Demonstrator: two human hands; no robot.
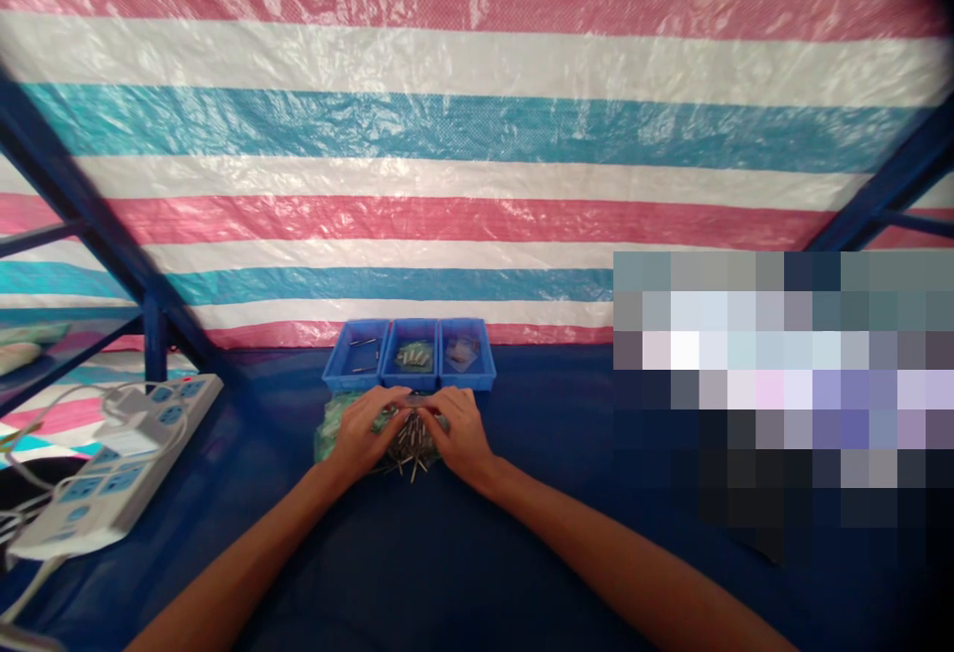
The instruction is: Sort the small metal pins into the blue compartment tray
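Over a pile of thin metal pins (411, 445) my two hands meet, fingertips almost touching. Both my left hand (371, 430) and my right hand (460, 430) are closed, thumbs toward each other. Between their fingers shows a small translucent piece (417, 400), perhaps thin plastic; it is too small to name surely. A green plastic bag (328, 425) lies under and beside the pins, partly hidden by my left hand. Just beyond stand three blue trays: the left tray (333, 366) has a few thin rods, the middle tray (409, 327) short metal pieces on green plastic, the right tray (488, 364) clear plastic pieces.
A white power strip (149, 473) with plugs and cables lies at the left on the dark blue tabletop (552, 413). Blue metal frame bars (154, 334) rise at both sides. A striped plastic sheet (462, 135) hangs behind. The right side is pixelated.
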